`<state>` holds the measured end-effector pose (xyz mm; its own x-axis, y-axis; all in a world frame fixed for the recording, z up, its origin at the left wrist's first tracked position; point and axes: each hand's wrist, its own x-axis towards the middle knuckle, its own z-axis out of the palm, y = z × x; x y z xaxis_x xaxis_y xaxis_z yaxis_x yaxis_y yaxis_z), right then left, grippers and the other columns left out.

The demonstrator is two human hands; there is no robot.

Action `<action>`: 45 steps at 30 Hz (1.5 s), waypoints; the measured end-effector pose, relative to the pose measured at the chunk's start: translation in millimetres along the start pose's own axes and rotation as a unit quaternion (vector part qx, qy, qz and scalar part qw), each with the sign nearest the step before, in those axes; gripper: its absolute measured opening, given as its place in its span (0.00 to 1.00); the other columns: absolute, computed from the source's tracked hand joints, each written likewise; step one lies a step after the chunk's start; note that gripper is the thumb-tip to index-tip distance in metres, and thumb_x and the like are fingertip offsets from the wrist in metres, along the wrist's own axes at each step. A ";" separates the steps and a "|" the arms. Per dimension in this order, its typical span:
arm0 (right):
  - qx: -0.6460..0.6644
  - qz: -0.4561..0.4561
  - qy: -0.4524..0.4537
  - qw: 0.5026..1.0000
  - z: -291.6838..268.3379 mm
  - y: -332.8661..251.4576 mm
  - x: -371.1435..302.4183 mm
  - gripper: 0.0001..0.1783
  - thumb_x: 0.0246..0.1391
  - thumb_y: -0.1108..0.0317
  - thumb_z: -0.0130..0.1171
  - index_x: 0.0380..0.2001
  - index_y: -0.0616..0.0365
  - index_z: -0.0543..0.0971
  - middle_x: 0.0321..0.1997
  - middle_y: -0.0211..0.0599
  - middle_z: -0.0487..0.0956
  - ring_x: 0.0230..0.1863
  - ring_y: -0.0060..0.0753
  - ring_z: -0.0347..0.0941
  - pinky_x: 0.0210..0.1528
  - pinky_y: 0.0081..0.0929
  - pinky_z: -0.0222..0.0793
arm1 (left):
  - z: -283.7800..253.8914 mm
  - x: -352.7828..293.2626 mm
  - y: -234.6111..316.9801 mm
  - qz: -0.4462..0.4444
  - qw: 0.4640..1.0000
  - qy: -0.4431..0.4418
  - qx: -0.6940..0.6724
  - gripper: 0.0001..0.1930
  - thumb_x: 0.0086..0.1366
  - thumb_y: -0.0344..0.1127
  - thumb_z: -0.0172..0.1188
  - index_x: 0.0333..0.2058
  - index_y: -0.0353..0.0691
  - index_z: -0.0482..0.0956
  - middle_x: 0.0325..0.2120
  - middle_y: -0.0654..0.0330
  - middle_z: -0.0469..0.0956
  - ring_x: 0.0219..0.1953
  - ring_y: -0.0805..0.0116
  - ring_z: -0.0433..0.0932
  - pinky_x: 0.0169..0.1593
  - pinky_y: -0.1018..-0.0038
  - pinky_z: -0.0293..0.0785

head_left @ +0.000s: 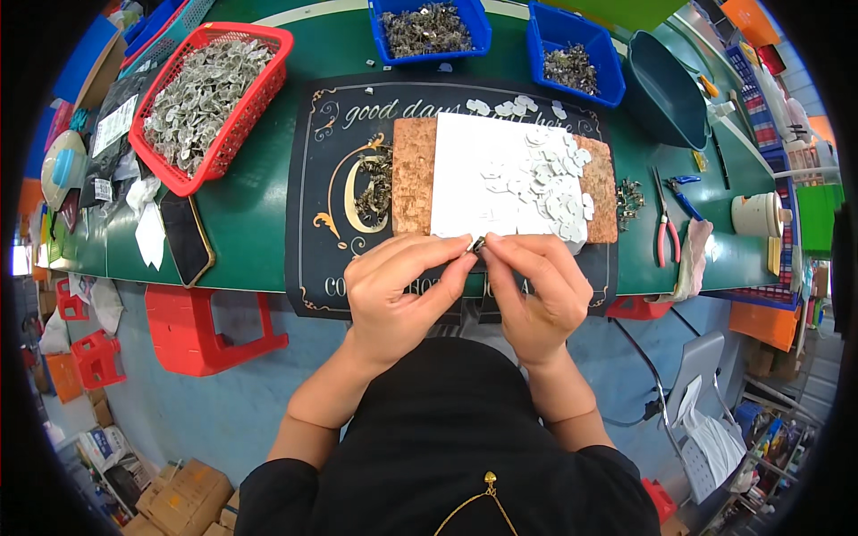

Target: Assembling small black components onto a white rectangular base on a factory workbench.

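My left hand (402, 286) and my right hand (541, 290) meet at the near edge of a white sheet (456, 179), fingertips almost touching. Between them is a tiny dark metal clip-like part (480, 243). The right thumb and forefinger pinch it. My left thumb and forefinger are pinched on something small and pale, mostly hidden. Flat white pieces (559, 183) lie heaped on the sheet's right half. Beneath the sheet is a cork block (414, 170) on a black printed mat (308, 196). Small dark metal parts (375, 192) are piled left of the block.
A red basket (234, 134) of flat pieces stands left, near a phone (186, 234). Two blue bins, one central (438, 52) and one farther right (610, 79), hold metal parts. Right are a green scoop-shaped tray (666, 98), red-handled pliers (663, 228) and blue-handled cutters (688, 201).
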<state>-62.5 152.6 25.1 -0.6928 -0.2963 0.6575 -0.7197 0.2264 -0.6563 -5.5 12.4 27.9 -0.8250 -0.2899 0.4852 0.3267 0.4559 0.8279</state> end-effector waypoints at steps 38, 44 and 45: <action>0.058 0.119 -0.126 0.983 -11.0 -7.6 0.7 0.06 0.45 0.79 0.63 0.30 0.63 0.78 0.31 0.35 0.78 0.34 0.30 0.70 0.38 0.24 0.66 | -4.3 -11.0 -8.0 0.043 0.995 0.016 0.084 0.14 0.47 0.25 0.67 0.35 0.37 0.78 0.34 0.58 0.77 0.39 0.61 0.74 0.44 0.68 0.70; -0.138 -0.016 -0.171 0.975 -1.6 -7.5 14.9 0.09 0.39 0.81 0.64 0.27 0.58 0.79 0.26 0.32 0.75 0.32 0.38 0.67 0.37 0.29 0.63 | -6.0 4.7 -20.3 0.082 0.959 -0.091 0.257 0.29 0.44 0.32 0.70 0.49 0.42 0.74 0.55 0.57 0.71 0.60 0.53 0.65 0.61 0.55 0.59; -0.137 -0.020 -0.173 0.975 0.9 -5.9 13.9 0.09 0.39 0.81 0.64 0.27 0.58 0.79 0.26 0.32 0.75 0.32 0.38 0.67 0.37 0.29 0.63 | -3.9 4.3 -25.0 0.081 0.959 -0.086 0.258 0.29 0.44 0.32 0.70 0.49 0.42 0.74 0.55 0.57 0.71 0.60 0.53 0.65 0.61 0.55 0.59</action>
<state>-67.8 146.3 37.7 -0.6408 -0.5944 0.4858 -0.7641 0.4332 -0.4780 -15.4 -3.6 10.4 -0.8608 -0.0562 0.5058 0.2230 0.8517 0.4743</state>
